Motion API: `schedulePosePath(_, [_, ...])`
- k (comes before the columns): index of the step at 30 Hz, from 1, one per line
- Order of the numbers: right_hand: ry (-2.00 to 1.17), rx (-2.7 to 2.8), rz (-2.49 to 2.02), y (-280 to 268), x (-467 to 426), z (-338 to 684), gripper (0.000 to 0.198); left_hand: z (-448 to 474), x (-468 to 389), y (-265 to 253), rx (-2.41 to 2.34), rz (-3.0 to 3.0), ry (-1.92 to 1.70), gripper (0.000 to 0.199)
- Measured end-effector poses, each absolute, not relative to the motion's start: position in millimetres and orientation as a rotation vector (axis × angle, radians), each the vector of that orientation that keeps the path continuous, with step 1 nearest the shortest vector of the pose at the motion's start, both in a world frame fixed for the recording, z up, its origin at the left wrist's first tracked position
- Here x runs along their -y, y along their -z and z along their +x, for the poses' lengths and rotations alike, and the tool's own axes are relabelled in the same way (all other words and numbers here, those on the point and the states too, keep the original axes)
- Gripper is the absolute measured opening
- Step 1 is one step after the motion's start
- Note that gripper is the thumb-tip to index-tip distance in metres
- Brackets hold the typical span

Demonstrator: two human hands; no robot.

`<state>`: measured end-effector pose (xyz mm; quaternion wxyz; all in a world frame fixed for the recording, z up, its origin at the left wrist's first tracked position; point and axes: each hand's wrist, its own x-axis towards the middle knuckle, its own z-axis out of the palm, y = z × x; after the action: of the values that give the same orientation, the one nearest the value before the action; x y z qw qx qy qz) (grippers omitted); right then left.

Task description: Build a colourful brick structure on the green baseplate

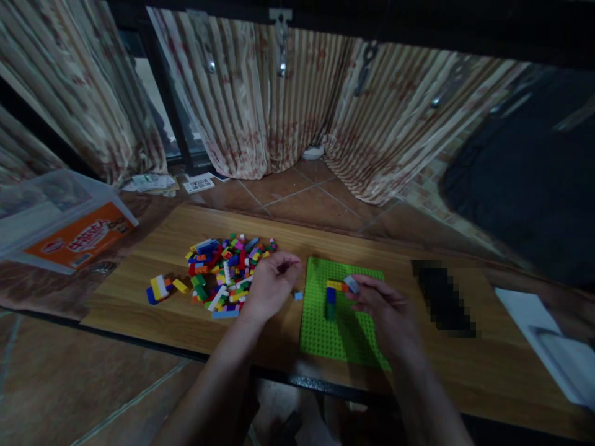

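My right hand [385, 306] is over the green baseplate [316, 337], pinching a pale blue-grey brick [351, 284] between thumb and fingertips. Just left of that brick, a short row of yellow bricks [333, 285] lies on the plate, with an orange-red piece at its right end. A blue brick [330, 293] and a dark green brick [330, 311] run from it toward me. Between the plate and the heap of mixed bricks [227, 266] is my left hand [274, 285], its fingers curled closed; anything inside is hidden. A small light blue brick [298, 296] lies beside it on the wooden board.
A few joined bricks [158, 290] sit left of the heap. A clear plastic box [69, 217] with an orange label stands at the far left. To the right are a pixelated black patch [444, 297] and a white object [534, 328]. Curtains [260, 99] hang behind.
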<state>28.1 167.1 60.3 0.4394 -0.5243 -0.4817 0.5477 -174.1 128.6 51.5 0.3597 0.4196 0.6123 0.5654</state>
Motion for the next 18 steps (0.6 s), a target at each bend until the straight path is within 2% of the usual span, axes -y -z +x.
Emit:
schedulePosePath(5, [-1.43,1.212,-1.384,-61.8,-173.4,53.8,0.026,-157.4,-128.5,-48.8,-1.557,1.285,-1.302,0.014])
schedulePosePath(11, [-1.447,1.565,-1.472,-62.9,-167.8,62.7,0.028,-146.8,-131.1,-48.9,-1.597,1.344,-1.219,0.014])
schedulePosePath(18, [-1.065,2.057,-1.417,-47.6,-163.7,63.6,0.018,-140.5,-135.7,-47.4,-1.595,1.379,-1.2,0.014])
